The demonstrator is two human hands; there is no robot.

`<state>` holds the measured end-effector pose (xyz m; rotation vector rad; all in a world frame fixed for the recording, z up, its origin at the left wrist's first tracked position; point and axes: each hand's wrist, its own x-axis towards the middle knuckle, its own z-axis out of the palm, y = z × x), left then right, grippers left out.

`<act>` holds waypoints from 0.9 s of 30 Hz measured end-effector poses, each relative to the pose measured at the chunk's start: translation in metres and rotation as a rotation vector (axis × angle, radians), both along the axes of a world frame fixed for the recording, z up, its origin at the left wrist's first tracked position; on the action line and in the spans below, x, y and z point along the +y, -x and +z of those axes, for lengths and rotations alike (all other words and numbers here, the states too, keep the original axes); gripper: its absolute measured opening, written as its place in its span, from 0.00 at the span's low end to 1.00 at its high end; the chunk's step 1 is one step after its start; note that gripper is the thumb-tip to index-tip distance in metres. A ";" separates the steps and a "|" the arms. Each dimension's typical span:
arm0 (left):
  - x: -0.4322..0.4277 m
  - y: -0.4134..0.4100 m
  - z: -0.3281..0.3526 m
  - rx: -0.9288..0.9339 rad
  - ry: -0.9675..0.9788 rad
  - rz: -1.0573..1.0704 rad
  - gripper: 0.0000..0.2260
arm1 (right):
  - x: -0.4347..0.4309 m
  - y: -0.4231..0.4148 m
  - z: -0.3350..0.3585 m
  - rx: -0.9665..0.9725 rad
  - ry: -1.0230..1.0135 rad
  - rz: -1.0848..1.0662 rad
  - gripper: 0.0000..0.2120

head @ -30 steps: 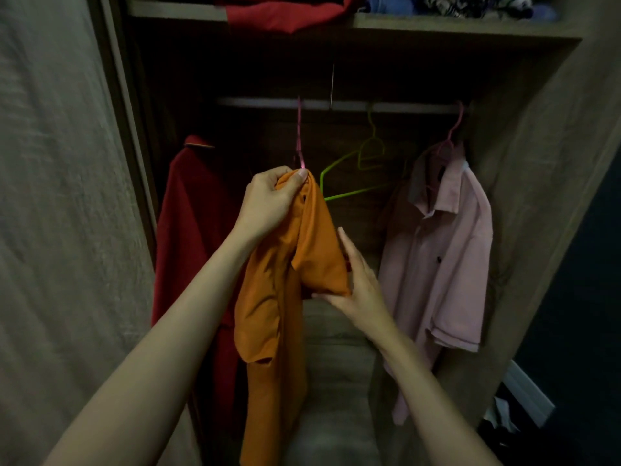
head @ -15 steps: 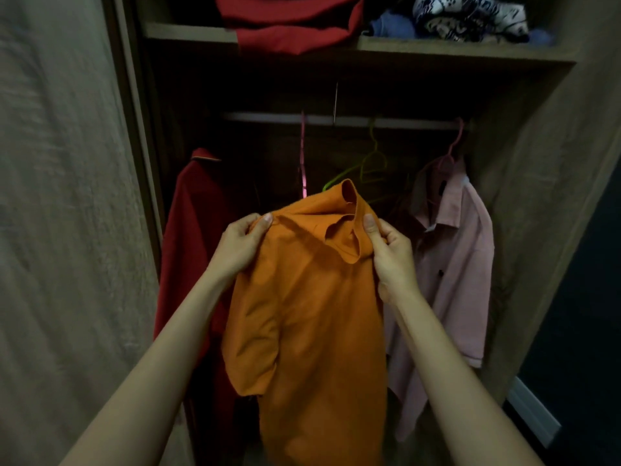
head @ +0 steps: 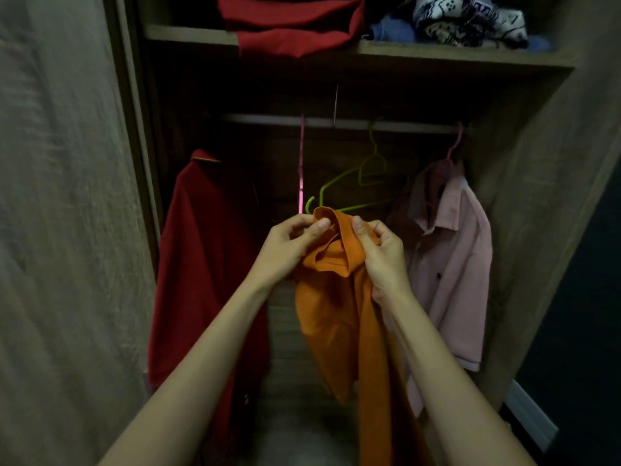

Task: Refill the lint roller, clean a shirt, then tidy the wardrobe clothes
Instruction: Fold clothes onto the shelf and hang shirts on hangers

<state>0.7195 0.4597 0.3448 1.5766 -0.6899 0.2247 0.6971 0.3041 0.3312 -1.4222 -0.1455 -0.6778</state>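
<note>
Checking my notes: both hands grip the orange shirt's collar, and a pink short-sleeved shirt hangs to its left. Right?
No: the head view shows the pink short-sleeved shirt hanging right of the orange shirt, whose collar the left hand and right hand grip.

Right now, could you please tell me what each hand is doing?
Left hand: pinches the orange shirt at its collar.
Right hand: grips the same collar from the other side.

- A wooden shelf [head: 188, 33] runs across the top of the frame. A folded red cloth [head: 292, 25], a blue cloth [head: 389, 30] and a black-and-white patterned cloth [head: 470, 18] lie on it.
- Under it, a rail [head: 262, 118] holds a pink hanger [head: 301, 163], a green hanger [head: 369, 166] and, at the right, a pink shirt [head: 450, 247].
</note>
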 end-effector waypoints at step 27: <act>0.025 -0.026 0.027 0.019 0.035 0.301 0.16 | 0.015 0.040 -0.063 0.135 -0.068 -0.111 0.07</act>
